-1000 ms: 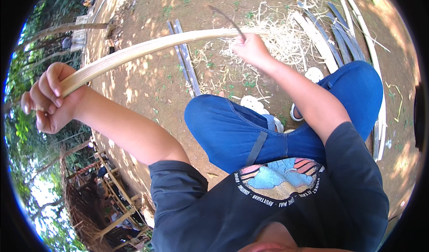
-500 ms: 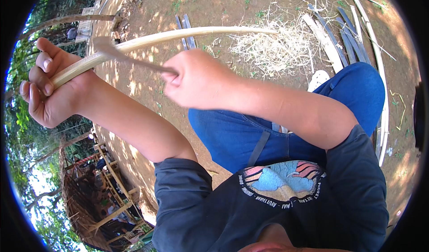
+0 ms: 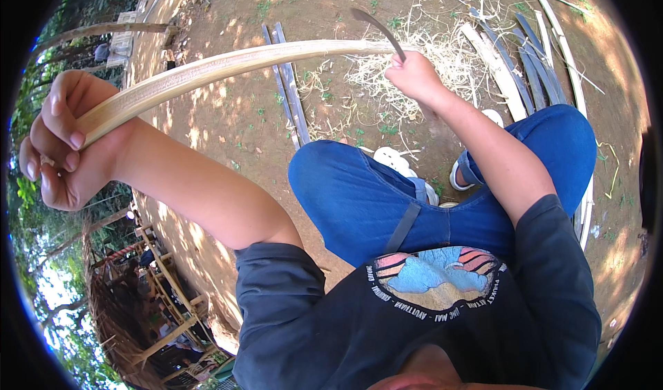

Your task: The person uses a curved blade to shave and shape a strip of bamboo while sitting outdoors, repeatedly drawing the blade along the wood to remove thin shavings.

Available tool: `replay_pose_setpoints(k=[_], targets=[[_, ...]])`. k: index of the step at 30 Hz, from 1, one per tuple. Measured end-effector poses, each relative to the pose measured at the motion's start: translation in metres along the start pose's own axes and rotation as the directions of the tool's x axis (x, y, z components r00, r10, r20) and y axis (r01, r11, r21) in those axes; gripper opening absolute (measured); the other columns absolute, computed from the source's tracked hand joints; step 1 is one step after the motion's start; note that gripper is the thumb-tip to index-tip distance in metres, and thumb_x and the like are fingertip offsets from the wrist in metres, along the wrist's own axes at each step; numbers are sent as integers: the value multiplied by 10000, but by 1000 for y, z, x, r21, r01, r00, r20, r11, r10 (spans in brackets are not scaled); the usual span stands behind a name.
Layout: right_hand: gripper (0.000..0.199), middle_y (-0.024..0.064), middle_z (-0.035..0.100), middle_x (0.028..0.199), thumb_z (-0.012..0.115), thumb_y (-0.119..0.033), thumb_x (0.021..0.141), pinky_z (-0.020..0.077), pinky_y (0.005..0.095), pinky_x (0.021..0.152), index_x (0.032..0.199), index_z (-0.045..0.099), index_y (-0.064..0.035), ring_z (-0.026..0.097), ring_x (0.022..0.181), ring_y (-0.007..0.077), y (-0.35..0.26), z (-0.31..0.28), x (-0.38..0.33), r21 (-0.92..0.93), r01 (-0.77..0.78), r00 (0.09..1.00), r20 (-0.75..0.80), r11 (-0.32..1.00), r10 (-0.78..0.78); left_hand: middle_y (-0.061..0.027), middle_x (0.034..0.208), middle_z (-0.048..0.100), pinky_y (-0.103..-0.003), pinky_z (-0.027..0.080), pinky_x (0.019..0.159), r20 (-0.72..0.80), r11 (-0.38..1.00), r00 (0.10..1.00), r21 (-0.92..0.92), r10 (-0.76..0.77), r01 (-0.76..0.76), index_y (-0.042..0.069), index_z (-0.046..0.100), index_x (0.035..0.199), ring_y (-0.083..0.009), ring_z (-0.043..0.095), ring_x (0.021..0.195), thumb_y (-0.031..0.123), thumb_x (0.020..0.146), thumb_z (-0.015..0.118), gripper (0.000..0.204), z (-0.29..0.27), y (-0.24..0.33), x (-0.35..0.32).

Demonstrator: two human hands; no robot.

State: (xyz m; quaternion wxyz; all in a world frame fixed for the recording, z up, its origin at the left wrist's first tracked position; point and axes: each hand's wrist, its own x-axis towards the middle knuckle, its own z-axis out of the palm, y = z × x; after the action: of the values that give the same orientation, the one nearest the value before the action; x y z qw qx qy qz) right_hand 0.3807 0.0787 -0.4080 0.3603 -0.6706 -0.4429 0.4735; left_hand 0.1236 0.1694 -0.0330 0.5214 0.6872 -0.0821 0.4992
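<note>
My left hand is raised at the far left, its fingers closed round one end of a long pale bamboo strip. The strip runs off to the right, its flat face turned up, and its far end lies over a heap of pale shavings. Closed near that far end, my right hand grips a knife with a dark curved blade. Its blade crosses the strip's far end in this view; whether they touch, I cannot tell. Most of the handle is hidden in my fist.
Dark flat strips lie on the dirt ground beyond my knees. More dark strips and a pale split length lie at the right. My bent legs and white shoes are below my right arm. A thatched shelter stands at left.
My right hand has swept the knife right and away along the strip, from near its middle to its far end. The strip has rolled slightly, showing more of its flat face.
</note>
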Motion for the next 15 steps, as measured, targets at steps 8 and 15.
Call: replay_pose_setpoints(k=[8,15], targets=[[335,23,276,482,572,-52,763,290,357,480,562,305,-88,338,467,119,-191,26,-105,403,636,704,47,658,-708,73,472,481,-329,448,812,-150,978,984,194,99,-69,198,677,658,-144,463,493,191,656,568,109,14,-12,-3],[206,158,537,570,548,-102,802,492,442,608,607,512,-46,586,566,281,-74,33,-37,76,261,919,284,962,-272,89,466,473,-320,470,794,-37,996,999,91,18,-15,208,662,651,-120,477,489,180,654,574,92,-4,3,-9]])
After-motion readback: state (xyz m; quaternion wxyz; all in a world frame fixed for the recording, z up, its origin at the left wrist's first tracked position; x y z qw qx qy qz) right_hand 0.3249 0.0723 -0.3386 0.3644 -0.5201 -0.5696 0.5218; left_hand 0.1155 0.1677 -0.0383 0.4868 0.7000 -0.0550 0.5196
